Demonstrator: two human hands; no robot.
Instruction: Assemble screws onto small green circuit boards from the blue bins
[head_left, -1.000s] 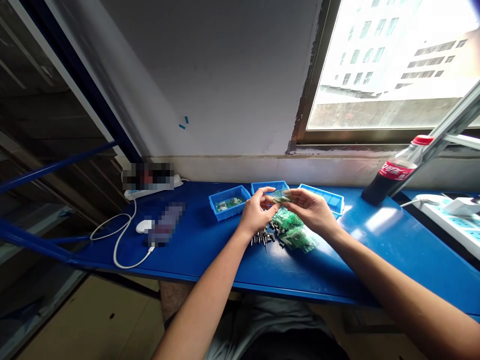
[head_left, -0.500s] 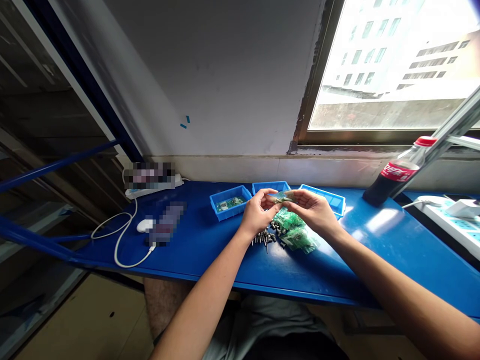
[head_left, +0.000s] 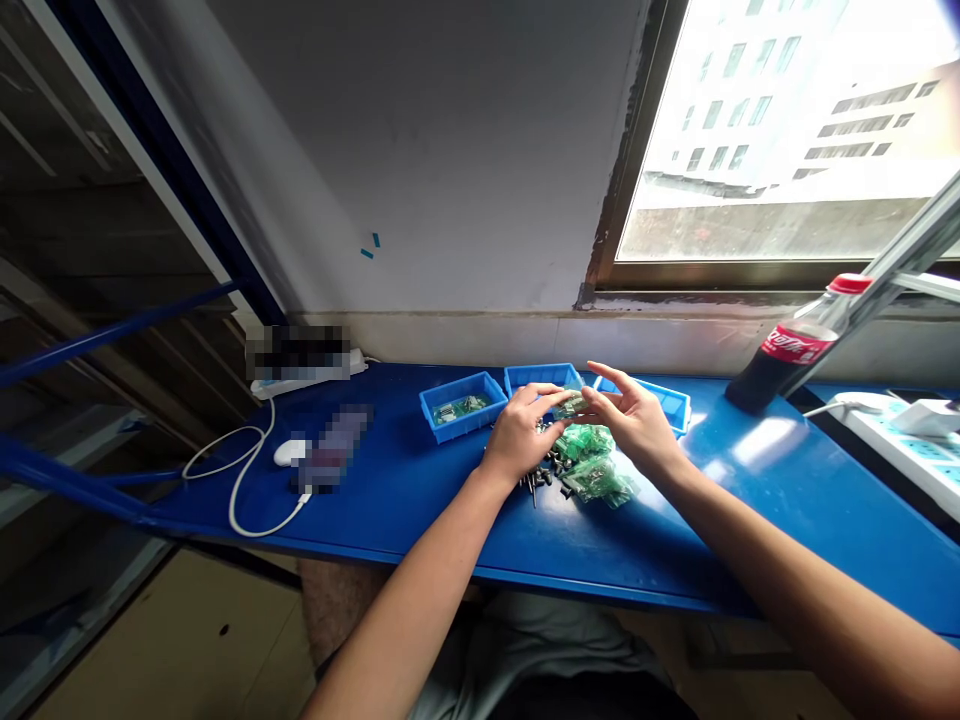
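Note:
My left hand [head_left: 521, 430] is closed, its thumb and fingers pinching a small clear plastic bag [head_left: 571, 403] with a greenish tint. What is inside the bag is too small to make out. From the other side my right hand [head_left: 634, 415] meets the bag's edge with its thumb and a fingertip, while one finger sticks up away from it. Below the hands lies a heap of green-tinted plastic bags [head_left: 600, 475]. Beside that heap is a pile of small dark metal screws [head_left: 534, 478], partly hidden by my left hand.
A blue bin [head_left: 450, 432] holding small bags stands left of my hands. Two more blue bins, the middle one [head_left: 536, 375] and the right one [head_left: 679, 408], are behind them. A cola bottle [head_left: 795, 345] and a power strip [head_left: 922, 430] are at right; a white cable [head_left: 240, 500] lies left.
My right hand has turned, one finger lifting and spreading from the bag. My left fingers have shifted slightly right over the bag. The bins and heaps stay put.

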